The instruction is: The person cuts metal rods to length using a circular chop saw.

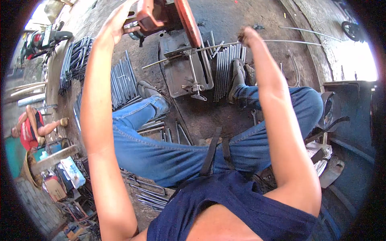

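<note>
My left hand [116, 25] reaches up to the red cut-off saw [148, 15] and closes on its handle at the top edge of the picture. Part of that grip is cut off by the edge. A long thin metal rod [169, 58] runs across the saw's grey base [173, 82], passing by the screw clamp [194, 86]. On the right, my right hand [250, 37] is closed round this rod, which stretches on beyond the fist. Just below the rod, a row of cut metal rods [226, 74] lies between the base and my right shoe [238, 76].
More rods lie beside my left shoe [148, 88], with bent dark bars [76, 60] behind them. A motorcycle [44, 40] stands far left. Below it sits another person [32, 126] in red. A wrench [254, 116] lies by my right leg; a blue metal cabinet [350, 112] stands at right.
</note>
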Motion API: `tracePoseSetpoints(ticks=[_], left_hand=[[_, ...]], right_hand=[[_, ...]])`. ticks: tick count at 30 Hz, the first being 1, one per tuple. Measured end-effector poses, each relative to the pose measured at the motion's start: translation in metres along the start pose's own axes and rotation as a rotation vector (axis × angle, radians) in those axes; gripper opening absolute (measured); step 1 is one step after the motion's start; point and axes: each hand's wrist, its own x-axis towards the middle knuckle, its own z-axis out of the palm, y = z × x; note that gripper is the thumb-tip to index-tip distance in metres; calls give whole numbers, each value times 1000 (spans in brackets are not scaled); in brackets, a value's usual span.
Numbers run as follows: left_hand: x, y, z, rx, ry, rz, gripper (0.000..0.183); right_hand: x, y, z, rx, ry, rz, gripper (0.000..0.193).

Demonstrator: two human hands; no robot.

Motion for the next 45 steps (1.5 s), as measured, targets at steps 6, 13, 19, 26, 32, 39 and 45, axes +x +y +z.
tracePoseSetpoints(ticks=[6, 13, 19, 26, 32, 39, 45], left_hand=[[41, 8, 30, -249, -266, -192, 41], [-6, -7, 55, -349, -54, -381, 29], [-50, -42, 90, -347, 40, -428, 14], [-67, -72, 96, -404, 22, -357, 16], [-87, -105, 118, -339, 158, -302, 12], [-116, -168, 151, -375, 137, -156, 31], [-124, -189, 160, -348, 120, -76, 33]], right_hand=[[48, 111, 1, 377, 287, 90, 18], [84, 112, -24, 519, 394, -10, 18], [84, 126, -5, 407, 357, -89, 14], [93, 158, 29, 281, 306, -150, 15], [113, 172, 30, 219, 299, -198, 19], [63, 155, 44, 344, 255, -106, 19], [58, 155, 51, 355, 240, -52, 16]])
